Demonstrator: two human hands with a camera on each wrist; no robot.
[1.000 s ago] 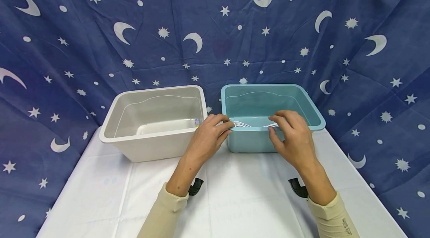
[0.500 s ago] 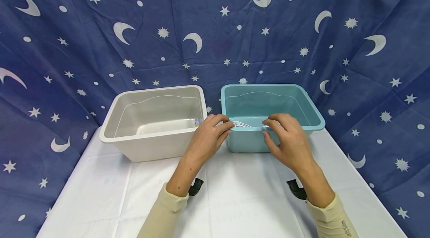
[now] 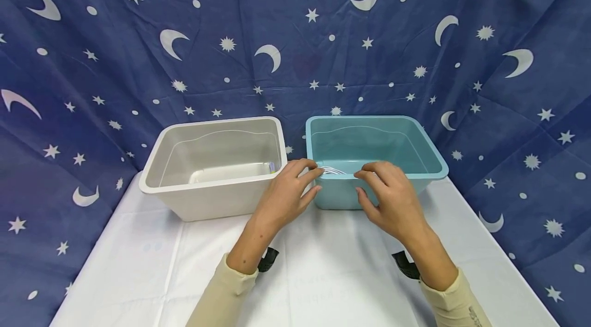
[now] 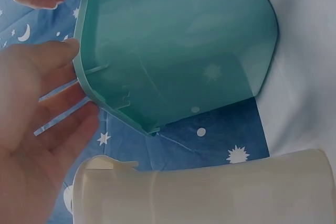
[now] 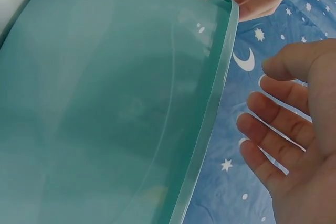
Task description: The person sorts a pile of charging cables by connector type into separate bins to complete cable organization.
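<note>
My left hand (image 3: pixel 286 193) is at the near left corner of the teal bin (image 3: pixel 378 178). In the left wrist view the thumb tip lies right at the bin's rim (image 4: pixel 79 66), with the fingers loosely spread beside it. My right hand (image 3: pixel 392 201) hovers at the front rim, thumb and fingers apart. Seen from the right wrist, its relaxed fingers (image 5: pixel 273 124) hold nothing and stand off from the rim. Thin white cord-like strands (image 3: pixel 331 170) show inside the teal bin near the left fingertips; part of them is hidden behind the front wall.
To the left stands a beige bin (image 3: pixel 208 198), a small purple and yellow item (image 3: pixel 272 167) in its right corner. Both bins rest on a white cloth (image 3: pixel 323 275), against a blue curtain (image 3: pixel 295 60) with moons and stars.
My right hand has shifted left along the teal bin's front rim and slightly towards me. The left hand stays at the corner, its thumb now farther from its fingers.
</note>
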